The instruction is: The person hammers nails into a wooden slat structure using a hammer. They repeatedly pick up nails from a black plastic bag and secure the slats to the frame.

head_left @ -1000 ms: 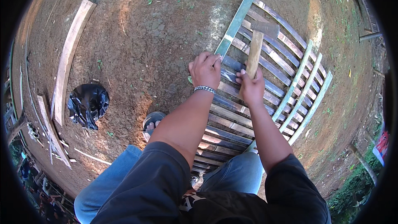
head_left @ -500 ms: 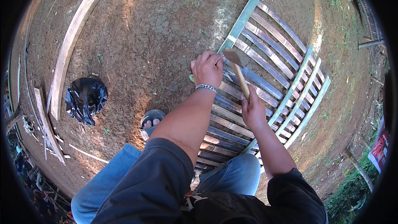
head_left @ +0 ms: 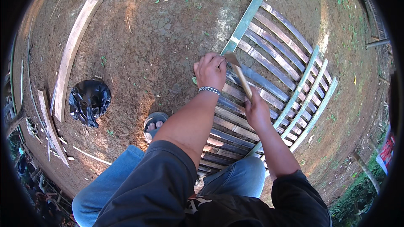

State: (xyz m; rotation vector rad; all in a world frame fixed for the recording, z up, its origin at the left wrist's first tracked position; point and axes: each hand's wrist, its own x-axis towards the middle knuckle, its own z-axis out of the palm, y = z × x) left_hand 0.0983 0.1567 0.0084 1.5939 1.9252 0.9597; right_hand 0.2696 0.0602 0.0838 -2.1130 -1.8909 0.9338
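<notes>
A hatchet (head_left: 242,77) with a pale wooden handle and a brownish metal head is gripped in my right hand (head_left: 258,111). Its head lies close beside the fingertips of my left hand (head_left: 211,72). Those left fingers are pinched together at the near end of a green bamboo strip (head_left: 245,21); whatever they hold is hidden. Beneath both hands lies a bamboo slat panel (head_left: 269,59), its many slats running from that strip across to several crosswise strips (head_left: 301,82) at the right. My left forearm covers part of the panel's left edge.
On the dirt ground at the left lie a long curved-looking plank (head_left: 75,50), a shorter wood strip (head_left: 52,128) and a black plastic bag (head_left: 89,103). My sandaled foot (head_left: 155,125) rests beside the panel. A pole (head_left: 365,171) sticks in at the far right.
The hatchet head has come down slightly and toward my left fingers, its handle tilting with it. My left hand has stayed in place.
</notes>
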